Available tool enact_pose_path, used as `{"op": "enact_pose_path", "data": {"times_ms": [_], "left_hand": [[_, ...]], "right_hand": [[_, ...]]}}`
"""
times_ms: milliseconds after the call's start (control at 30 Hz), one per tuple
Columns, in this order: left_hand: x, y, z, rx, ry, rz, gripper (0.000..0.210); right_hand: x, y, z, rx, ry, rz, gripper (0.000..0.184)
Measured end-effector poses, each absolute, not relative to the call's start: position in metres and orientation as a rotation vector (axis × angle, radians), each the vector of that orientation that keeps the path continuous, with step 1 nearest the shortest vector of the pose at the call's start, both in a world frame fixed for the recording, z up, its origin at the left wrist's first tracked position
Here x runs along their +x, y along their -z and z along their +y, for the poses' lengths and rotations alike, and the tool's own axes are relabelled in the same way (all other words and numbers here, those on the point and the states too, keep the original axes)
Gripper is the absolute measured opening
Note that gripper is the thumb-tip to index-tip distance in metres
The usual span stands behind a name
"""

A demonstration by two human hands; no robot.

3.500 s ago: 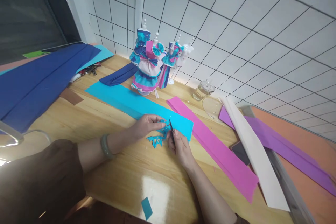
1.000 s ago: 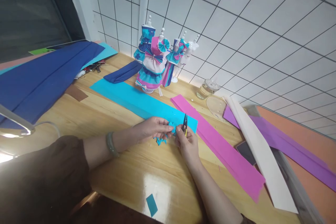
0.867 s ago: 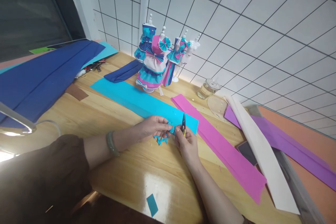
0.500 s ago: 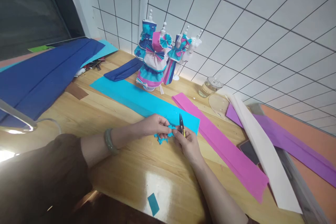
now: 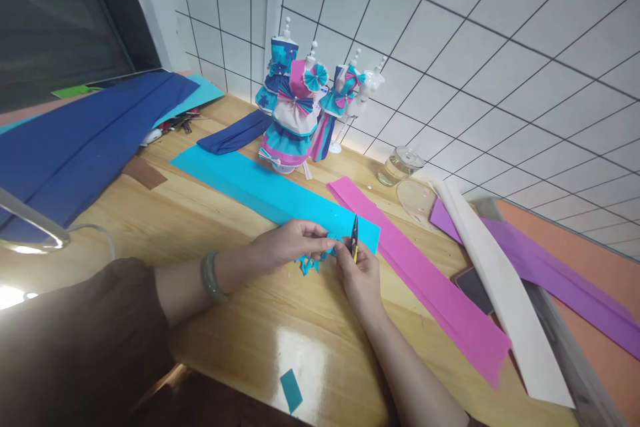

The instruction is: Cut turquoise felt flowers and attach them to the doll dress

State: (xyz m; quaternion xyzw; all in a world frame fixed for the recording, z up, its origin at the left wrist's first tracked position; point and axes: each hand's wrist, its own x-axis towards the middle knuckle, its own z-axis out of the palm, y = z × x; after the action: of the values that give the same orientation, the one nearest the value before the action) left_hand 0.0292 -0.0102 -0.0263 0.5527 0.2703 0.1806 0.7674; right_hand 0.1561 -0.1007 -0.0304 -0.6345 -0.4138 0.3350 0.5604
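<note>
Between my two hands is a small turquoise paper piece (image 5: 333,236), mostly covered by fingers. My left hand (image 5: 295,240) is closed on its left side in a pinch. Thumb and fingertips of my right hand (image 5: 361,277) meet the piece from the other side. That same hand keeps hold of small scissors (image 5: 355,233) with dark blades pointing up and a bit of yellow at the grip. Turquoise paper scraps (image 5: 308,266) lie on the table just below the fingers. A long strip of turquoise crepe paper (image 5: 280,190) stretches out behind both hands.
Small dress forms in paper dresses (image 5: 295,113) stand near the tiled wall, beside a clear jar (image 5: 400,165). Pink (image 5: 425,273), white (image 5: 500,293) and purple (image 5: 545,260) strips lie to the right. Dark blue paper (image 5: 85,140) is at left, a teal rectangle (image 5: 291,390) in front.
Both hands have shifted slightly right, with the scissors now more upright. My left fingers have stretched further along the turquoise piece toward the right fingertips.
</note>
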Motion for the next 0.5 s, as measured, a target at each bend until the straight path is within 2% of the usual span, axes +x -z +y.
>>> {"op": "enact_pose_path", "data": {"times_ms": [333,500], "left_hand": [[0.031,0.031,-0.008,1.147,-0.499,0.596,0.030],[0.027,0.020,-0.002,1.175,-0.447,0.546,0.026]], "right_hand": [[0.157,0.029,-0.102,-1.491,-0.838,-1.022,0.029],[0.176,0.024,-0.102,-1.455,-0.938,-1.162,0.043]]}}
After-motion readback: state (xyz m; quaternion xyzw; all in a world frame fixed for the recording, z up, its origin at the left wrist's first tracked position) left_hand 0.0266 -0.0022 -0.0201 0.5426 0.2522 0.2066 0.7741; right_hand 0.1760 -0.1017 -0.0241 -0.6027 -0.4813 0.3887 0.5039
